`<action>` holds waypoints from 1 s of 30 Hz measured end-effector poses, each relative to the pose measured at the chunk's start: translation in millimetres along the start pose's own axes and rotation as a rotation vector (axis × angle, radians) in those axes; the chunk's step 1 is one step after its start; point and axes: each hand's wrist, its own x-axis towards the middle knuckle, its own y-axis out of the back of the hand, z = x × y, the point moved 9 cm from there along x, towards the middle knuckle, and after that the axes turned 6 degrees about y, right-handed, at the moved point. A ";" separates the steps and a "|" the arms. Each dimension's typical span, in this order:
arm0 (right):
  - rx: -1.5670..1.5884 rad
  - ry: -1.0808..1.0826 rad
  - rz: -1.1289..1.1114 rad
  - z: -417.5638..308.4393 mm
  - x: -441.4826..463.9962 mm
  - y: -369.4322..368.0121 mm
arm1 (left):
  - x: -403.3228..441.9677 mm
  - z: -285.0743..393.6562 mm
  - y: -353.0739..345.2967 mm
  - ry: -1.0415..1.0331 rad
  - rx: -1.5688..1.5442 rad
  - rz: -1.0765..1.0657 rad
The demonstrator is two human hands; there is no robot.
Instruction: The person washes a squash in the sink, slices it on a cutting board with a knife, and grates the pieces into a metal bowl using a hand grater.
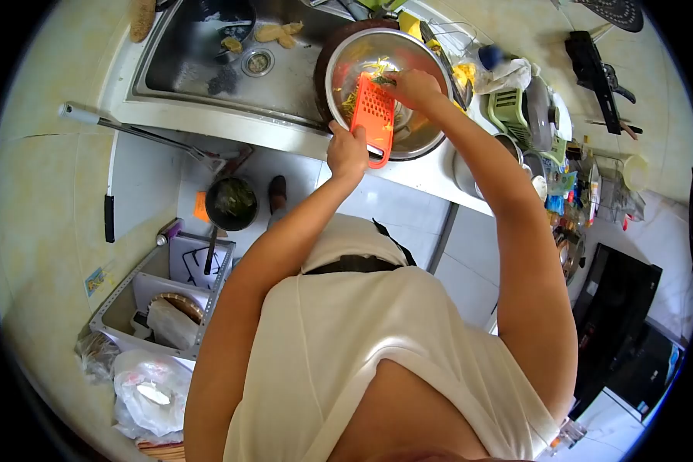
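An orange grater point(374, 115) leans in a large metal bowl point(426, 61), its lower end over the near rim. My left hand point(348, 151) is closed around the grater's near left edge, by the handle end. At the upper part of the grater, my right hand point(414, 89) is closed on a small dark green vegetable piece point(383, 79), mostly hidden by the fingers; its exact kind does not show. Thin yellow-green shreds point(349, 104) lie in the bowl beside and beyond the grater.
Left of the bowl is a steel sink point(200, 77) with pale peel-like pieces point(279, 33) near its drain. A green dish rack point(508, 112) and several jars crowd the counter at right. A dark pan point(232, 204) and a shelf unit point(162, 281) stand lower left.
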 end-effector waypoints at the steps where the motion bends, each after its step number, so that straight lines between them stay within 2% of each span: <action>1: -0.054 0.011 0.020 -4.3 1.4 5.8 | -0.9 1.8 2.4 -0.014 -0.005 0.014; 2: 0.024 0.017 -0.003 -2.7 -9.8 2.3 | -2.9 2.3 3.6 -0.028 -0.012 0.026; 5: -0.099 0.211 -0.123 -28.9 -65.9 1.0 | -3.5 0.4 0.8 -0.021 -0.027 0.002; 6: -0.124 0.285 0.026 -36.8 -81.4 5.9 | -1.2 -0.2 -2.0 -0.013 -0.033 -0.008; 9: -0.076 0.122 -0.084 -16.3 -38.2 -10.2 | 2.5 -4.3 -7.3 -0.025 -0.050 -0.021; 10: -0.015 0.041 -0.058 -9.6 -21.5 -4.4 | 1.5 -5.0 -7.3 -0.003 -0.037 -0.037; 13: -0.051 0.006 0.038 21.5 32.6 -22.1 | -0.5 -0.3 0.1 0.020 -0.010 -0.031; 17: -0.045 -0.030 0.147 33.6 23.8 -12.3 | -1.9 0.1 0.1 -0.009 -0.020 -0.002; 20: 0.004 0.038 0.187 44.4 6.5 -16.7 | -4.1 1.4 -0.2 0.043 -0.065 -0.055; 23: -0.010 0.121 0.154 24.9 -35.9 5.1 | -3.3 -0.4 1.0 0.052 -0.083 -0.061; 26: -0.154 0.261 0.179 -3.8 -92.1 26.7 | -3.8 1.5 1.1 0.054 -0.084 -0.068; 29: -0.214 0.400 0.165 -23.9 -109.6 29.2 | -1.5 0.7 -1.5 0.015 -0.052 -0.020; 30: -0.277 0.387 0.244 -26.9 -98.8 28.9 | -1.0 -0.6 -1.8 -0.007 -0.033 0.008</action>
